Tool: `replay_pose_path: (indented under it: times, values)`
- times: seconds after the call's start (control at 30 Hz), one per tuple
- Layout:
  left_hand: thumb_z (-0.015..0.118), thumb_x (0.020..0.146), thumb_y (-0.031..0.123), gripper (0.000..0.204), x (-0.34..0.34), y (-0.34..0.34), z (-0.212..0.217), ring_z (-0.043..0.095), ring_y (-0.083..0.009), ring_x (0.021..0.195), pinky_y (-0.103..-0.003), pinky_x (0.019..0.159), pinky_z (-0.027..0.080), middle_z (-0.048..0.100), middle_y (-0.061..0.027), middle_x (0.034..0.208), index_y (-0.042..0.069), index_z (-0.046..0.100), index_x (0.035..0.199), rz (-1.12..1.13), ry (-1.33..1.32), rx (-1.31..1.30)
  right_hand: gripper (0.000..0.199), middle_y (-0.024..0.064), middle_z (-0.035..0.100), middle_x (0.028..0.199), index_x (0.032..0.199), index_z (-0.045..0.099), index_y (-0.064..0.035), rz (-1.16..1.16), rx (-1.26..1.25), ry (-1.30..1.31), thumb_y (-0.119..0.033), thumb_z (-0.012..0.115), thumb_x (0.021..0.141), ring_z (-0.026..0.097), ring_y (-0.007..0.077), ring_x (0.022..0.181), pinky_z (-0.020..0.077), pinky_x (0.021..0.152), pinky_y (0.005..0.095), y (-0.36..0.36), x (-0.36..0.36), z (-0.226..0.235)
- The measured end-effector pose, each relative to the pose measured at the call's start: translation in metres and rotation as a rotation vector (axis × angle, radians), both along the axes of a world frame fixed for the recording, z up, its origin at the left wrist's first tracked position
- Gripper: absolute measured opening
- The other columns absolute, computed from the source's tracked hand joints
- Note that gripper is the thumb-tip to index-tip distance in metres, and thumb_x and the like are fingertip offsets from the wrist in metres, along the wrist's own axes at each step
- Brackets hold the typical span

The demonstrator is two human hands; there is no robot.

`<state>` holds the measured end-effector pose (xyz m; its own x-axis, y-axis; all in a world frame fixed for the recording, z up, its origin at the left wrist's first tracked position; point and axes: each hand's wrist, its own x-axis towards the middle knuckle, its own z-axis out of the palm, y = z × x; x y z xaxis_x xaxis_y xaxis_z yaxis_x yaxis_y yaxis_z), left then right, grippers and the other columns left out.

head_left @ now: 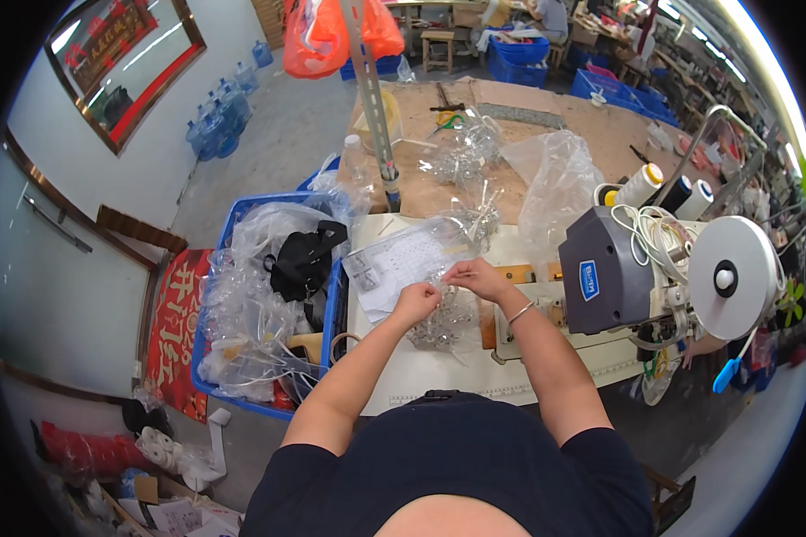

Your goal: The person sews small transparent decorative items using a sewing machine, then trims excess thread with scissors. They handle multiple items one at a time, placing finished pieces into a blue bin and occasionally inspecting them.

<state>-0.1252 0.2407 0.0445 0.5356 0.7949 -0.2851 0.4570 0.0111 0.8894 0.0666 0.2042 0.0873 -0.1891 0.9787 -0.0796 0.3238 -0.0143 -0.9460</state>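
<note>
Both hands meet over the white bench (pixel 439 367), the left hand (pixel 417 300) and right hand (pixel 476 276) each pinching a clear plastic piece (pixel 445 309) between pressed fingertips. It looks light, thin, floppy and slippery, so an edge pinch probably suits best.

My two bare forearms reach forward and angle inward, hands nearly meeting. My left hand (pixel 415 300) curls into a loose fist, fingertips pinched together. My right hand (pixel 476 276) — a thin bangle at the wrist — bends down, fingers pinching just beside the left.
</note>
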Motion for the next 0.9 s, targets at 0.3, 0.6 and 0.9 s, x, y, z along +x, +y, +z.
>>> replay_pose_path:
  times: [0.3,0.6,0.9]
  values:
    - [0.058,0.083,0.011,0.018,-0.001,0.007,0.012,0.059,-0.0110,0.074,-0.024,0.064,0.047,0.065,-0.0039,0.080,0.002,0.064,0.097,0.137,-0.369,-0.550,0.005,0.0053,0.060,0.081,0.078,0.066,-0.0112,0.071,0.614,-0.824,-0.011,0.064,0.074,0.061,0.0278,0.071,0.0496,0.062,0.0368,-0.015,-0.021,-0.007]
    - [0.059,0.084,0.017,0.018,-0.011,-0.001,0.051,0.060,-0.0233,0.073,-0.036,0.065,0.048,0.063,-0.0130,0.080,0.000,0.063,0.079,-0.056,0.036,0.216,0.011,0.0111,0.068,0.078,0.084,0.070,-0.0057,-0.427,0.328,-0.133,-0.011,0.072,0.074,0.065,0.0218,0.068,0.0513,0.064,0.0303,-0.016,-0.019,-0.019]
    - [0.056,0.086,0.012,0.014,-0.082,-0.060,0.029,0.054,-0.0342,0.088,-0.040,0.078,0.044,0.057,-0.0147,0.085,0.000,0.054,0.080,-0.290,-0.006,0.489,0.013,0.0130,0.068,0.073,0.081,0.068,0.0011,-0.603,0.068,-0.294,-0.010,0.070,0.075,0.067,0.0191,0.071,0.0520,0.062,0.0311,0.007,0.003,-0.055]
